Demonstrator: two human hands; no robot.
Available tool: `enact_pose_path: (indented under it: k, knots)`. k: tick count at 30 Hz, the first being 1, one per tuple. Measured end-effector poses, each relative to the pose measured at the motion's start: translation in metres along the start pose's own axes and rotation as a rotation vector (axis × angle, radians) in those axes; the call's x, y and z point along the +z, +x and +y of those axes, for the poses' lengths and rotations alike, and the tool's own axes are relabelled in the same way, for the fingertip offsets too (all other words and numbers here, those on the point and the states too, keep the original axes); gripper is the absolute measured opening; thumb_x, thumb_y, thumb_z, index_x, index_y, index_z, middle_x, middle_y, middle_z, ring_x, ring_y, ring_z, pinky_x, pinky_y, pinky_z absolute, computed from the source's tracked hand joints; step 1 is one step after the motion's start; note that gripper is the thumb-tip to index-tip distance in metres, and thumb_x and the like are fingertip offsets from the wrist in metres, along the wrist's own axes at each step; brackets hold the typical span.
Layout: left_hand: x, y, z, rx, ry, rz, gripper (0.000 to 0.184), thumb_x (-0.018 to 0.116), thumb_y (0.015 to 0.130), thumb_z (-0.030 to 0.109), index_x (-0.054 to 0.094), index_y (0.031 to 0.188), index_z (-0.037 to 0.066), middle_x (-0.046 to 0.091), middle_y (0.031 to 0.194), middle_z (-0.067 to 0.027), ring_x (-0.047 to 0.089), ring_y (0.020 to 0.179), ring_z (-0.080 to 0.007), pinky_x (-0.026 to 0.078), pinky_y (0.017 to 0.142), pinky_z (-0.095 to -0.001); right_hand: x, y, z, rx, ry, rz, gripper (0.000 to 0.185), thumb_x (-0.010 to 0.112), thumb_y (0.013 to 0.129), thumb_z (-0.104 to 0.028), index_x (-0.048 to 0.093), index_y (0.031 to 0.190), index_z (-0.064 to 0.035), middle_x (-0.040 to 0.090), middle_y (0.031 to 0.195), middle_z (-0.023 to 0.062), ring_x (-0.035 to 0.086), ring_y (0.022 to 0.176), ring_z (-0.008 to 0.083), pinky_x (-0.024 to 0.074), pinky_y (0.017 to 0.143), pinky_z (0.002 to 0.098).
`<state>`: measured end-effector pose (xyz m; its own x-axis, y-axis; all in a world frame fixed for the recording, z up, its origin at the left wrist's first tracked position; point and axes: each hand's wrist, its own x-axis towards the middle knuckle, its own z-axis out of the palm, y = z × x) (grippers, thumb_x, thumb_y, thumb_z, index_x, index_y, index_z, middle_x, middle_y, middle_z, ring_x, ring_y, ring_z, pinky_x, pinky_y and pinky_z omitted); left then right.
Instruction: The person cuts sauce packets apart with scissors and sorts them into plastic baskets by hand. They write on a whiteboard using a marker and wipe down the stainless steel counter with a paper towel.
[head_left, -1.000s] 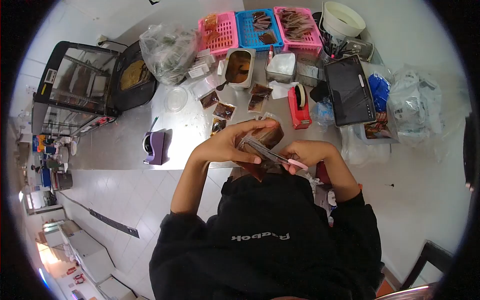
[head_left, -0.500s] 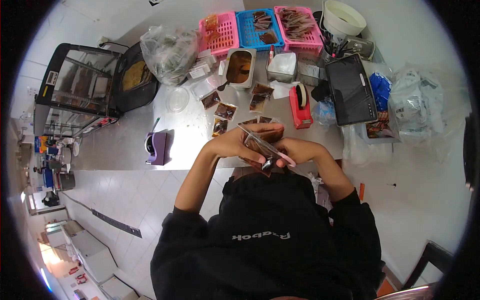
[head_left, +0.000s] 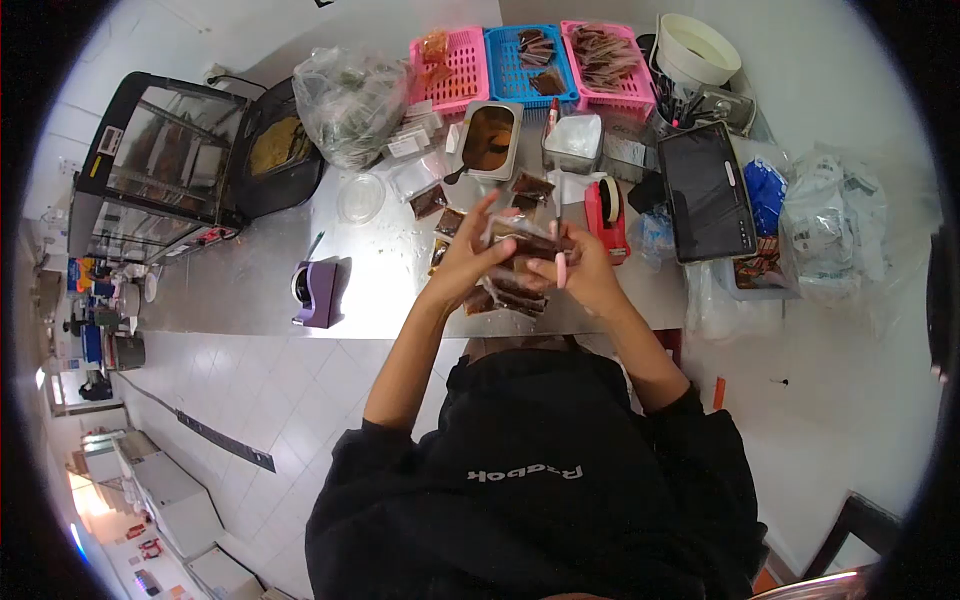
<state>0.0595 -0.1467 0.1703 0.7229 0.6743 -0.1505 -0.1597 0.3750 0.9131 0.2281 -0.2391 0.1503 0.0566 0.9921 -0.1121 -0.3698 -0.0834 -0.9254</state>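
My left hand has its thumb and fingers around a clear plastic packet of dark sauce, somewhat blurred. At the packet's other side, my right hand holds scissors with a pink handle, their blades pointing away from me. Its fingers also reach toward the packet's edge; whether they grip it I cannot tell. Below the hands, several sauce packets lie near the table's front edge. More dark packets are spread beyond my left hand, partly hidden by it.
A metal pan of brown sauce stands behind the packets. Pink and blue baskets line the back. A red tape dispenser and tablet are on the right; a purple tape dispenser and glass-sided cabinet are left.
Both hands have moved forward, away from my body, with the packet and scissors. The scissors have turned more upright. Packets near the table's front edge now show below the hands.
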Motion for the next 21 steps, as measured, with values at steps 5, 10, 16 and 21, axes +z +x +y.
enact_pose_path:
  k: [5, 10, 16, 21]
  knots:
    - [0.007, -0.020, -0.017, 0.246, 0.389, 0.037, 0.093, 0.072, 0.073, 0.002, 0.015, 0.145, 0.012, 0.037, 0.138, -0.0138, 0.045, 0.119, -0.0232, 0.041, 0.097, -0.0348, 0.011, -0.001, -0.031, 0.020, 0.226, 0.133, 0.036, 0.067, 0.076, 0.004, 0.049, 0.107, -0.0031, 0.060, 0.095, 0.0046, 0.062, 0.080, 0.0152, 0.0568, 0.066, 0.0317]
    - [0.014, -0.043, 0.029, 0.260, 0.144, 0.025, 0.077, 0.065, 0.078, -0.007, 0.024, 0.141, 0.008, 0.044, 0.130, -0.0139, 0.051, 0.111, -0.0208, 0.048, 0.087, -0.0291, -0.060, -0.020, -0.054, 0.178, -0.118, -0.235, 0.043, 0.069, 0.078, -0.016, 0.047, 0.112, -0.0050, 0.059, 0.094, 0.0036, 0.061, 0.078, 0.0135, 0.0523, 0.059, 0.0259]
    - [0.014, -0.053, 0.059, 0.278, 0.464, 0.001, 0.078, 0.074, 0.069, -0.003, 0.035, 0.136, 0.004, 0.040, 0.136, -0.0106, 0.044, 0.121, -0.0196, 0.037, 0.100, -0.0323, -0.063, -0.031, -0.079, 0.329, -0.623, -0.868, 0.042, 0.069, 0.069, -0.018, 0.053, 0.105, -0.0056, 0.059, 0.085, 0.0010, 0.058, 0.066, 0.0073, 0.0442, 0.054, 0.0211]
    - [0.025, -0.050, 0.064, 0.274, 0.571, -0.071, 0.079, 0.077, 0.069, 0.005, 0.035, 0.136, 0.004, 0.043, 0.134, -0.0091, 0.039, 0.126, -0.0199, 0.032, 0.103, -0.0326, -0.035, -0.018, -0.093, 0.429, -0.680, -0.920, 0.036, 0.067, 0.065, -0.013, 0.053, 0.098, -0.0051, 0.059, 0.081, -0.0011, 0.054, 0.063, 0.0041, 0.0429, 0.054, 0.0207]
